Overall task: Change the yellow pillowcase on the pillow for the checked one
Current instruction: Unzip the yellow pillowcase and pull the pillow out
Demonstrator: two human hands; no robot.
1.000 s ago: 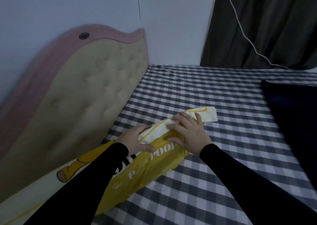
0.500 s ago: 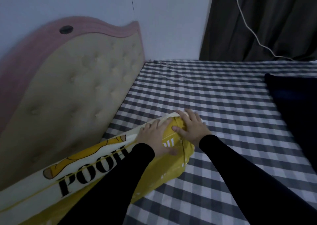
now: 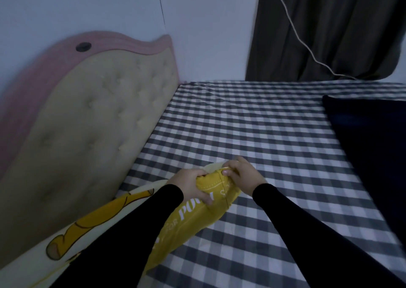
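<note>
The checked bed [image 3: 263, 134] carries the yellow pillow [image 3: 193, 219] (near the headboard) and a dark blanket [image 3: 369, 138].

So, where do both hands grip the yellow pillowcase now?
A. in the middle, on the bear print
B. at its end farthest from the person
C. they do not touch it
B: the left hand and right hand pinch the far end of the yellow pillowcase.
</note>
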